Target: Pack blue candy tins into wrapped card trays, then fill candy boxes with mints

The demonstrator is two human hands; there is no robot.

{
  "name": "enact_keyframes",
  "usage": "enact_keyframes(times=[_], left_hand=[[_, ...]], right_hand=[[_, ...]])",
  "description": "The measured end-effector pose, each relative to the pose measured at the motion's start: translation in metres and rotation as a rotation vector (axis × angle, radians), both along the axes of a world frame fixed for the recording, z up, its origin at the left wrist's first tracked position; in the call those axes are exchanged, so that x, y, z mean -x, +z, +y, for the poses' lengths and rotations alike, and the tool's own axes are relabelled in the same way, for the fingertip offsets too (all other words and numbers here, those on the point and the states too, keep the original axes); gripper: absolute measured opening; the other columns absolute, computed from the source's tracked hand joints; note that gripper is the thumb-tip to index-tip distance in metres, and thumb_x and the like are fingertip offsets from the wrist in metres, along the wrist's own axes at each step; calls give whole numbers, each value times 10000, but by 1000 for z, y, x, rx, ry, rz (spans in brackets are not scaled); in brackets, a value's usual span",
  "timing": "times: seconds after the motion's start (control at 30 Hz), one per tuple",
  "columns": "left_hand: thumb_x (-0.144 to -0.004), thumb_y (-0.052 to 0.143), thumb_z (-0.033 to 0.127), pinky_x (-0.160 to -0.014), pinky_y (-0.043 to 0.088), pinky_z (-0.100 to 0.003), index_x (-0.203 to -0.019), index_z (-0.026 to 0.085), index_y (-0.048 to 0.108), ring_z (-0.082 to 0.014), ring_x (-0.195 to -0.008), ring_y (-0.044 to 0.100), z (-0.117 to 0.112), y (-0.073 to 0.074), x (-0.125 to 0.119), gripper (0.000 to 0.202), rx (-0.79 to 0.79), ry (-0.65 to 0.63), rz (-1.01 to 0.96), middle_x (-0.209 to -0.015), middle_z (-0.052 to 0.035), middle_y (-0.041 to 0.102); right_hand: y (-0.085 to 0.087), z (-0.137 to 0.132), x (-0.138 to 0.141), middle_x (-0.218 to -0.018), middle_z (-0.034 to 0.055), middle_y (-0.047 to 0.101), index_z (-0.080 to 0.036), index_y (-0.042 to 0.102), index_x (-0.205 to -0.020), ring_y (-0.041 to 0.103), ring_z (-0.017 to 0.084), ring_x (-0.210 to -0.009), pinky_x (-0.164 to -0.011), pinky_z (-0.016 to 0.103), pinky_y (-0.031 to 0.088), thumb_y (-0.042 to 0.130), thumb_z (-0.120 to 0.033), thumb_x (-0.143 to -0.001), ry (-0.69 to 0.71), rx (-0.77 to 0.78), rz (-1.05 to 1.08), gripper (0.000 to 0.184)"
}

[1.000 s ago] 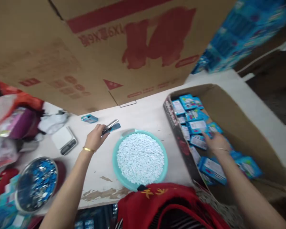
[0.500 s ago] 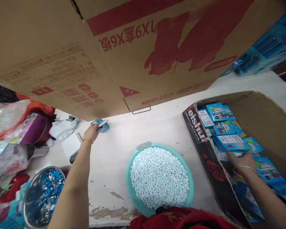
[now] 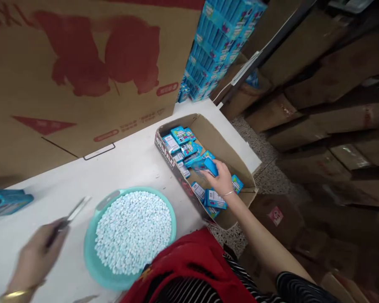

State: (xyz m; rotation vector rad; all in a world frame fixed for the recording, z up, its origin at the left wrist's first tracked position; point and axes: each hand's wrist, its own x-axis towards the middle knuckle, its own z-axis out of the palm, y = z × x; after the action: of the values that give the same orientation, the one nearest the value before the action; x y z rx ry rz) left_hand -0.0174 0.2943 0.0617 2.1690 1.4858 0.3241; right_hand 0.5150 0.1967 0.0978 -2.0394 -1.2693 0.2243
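My left hand [image 3: 39, 252], blurred by motion, is closed round a thin silver tool [image 3: 77, 209] with a dark handle, left of the turquoise basin [image 3: 173, 235]. Small pale candies [image 3: 134, 231] fill the basin. In the open carton [image 3: 233, 145], my right hand [image 3: 221, 179] grips a blue candy box [image 3: 211, 167] tilted between thumb and fingers. Several similar boxes [image 3: 180, 134] lie loose around it, some label up. At the far left, a blue box with round openings [image 3: 9, 202] stands apart from my left hand.
A large brown cardboard box [image 3: 113, 113] walls off the back of the white table [image 3: 139, 162]. Behind the carton rises a tall stack of blue packs [image 3: 208, 50]. Brown cartons [image 3: 325, 139] crowd the right side beyond the speckled floor [image 3: 267, 174].
The view has swung right. My left hand has left the blue box and come beside the basin with the silver tool. My right hand now has a blue candy box lifted within the carton.
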Motion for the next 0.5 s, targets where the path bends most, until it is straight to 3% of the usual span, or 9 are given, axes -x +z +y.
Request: enact_keyframes(times=[0.1,0.2,0.27,0.37,0.43,0.5], left_hand=[[-823,453,507,-802,539,-349,-1028,295,560,-226,-899,656,-65,7,-46,315,174,-62,-5,-987,3,686],[-872,401,430,-733,518,-290,-1063,261,593,-198,-874,656,-114,17,-63,320,340,-146,146,-1008,-29,670],[-913,338,370,-678,490,-276,-1086,271,588,-185,-828,647,-138,23,-67,320,396,-156,285,-979,-31,645],[-935,307,306,-641,451,-264,-1073,250,581,-181,-796,626,-164,24,-78,311,436,-121,449,-924,-41,602],[-923,346,262,-661,442,-263,-1054,223,576,-184,-828,615,-174,14,-94,267,427,-86,487,-940,-54,584],[-898,405,221,-705,444,-269,-1032,208,575,-186,-865,605,-178,-2,-113,216,401,-44,437,-961,-61,579]], right_hand=[[20,-8,33,-1019,42,631,-236,535,-1108,593,213,-879,-751,354,505,675,-502,-735,-11,-77,627,478],[20,-19,61,-796,6,631,-231,568,-964,557,146,-609,-495,264,453,544,-526,-823,39,103,1317,327],[14,-35,76,-655,-4,586,-213,566,-824,479,126,-491,-420,251,404,489,-520,-844,122,254,1629,317],[6,-68,99,-679,8,615,-200,593,-815,528,136,-536,-505,277,473,525,-486,-822,276,459,1785,294],[5,-90,112,-843,31,671,-190,631,-959,618,159,-723,-708,312,517,611,-443,-789,460,638,1723,305],[9,-105,120,-1055,46,663,-202,613,-1126,618,178,-956,-914,348,458,654,-416,-788,655,715,1570,403]])
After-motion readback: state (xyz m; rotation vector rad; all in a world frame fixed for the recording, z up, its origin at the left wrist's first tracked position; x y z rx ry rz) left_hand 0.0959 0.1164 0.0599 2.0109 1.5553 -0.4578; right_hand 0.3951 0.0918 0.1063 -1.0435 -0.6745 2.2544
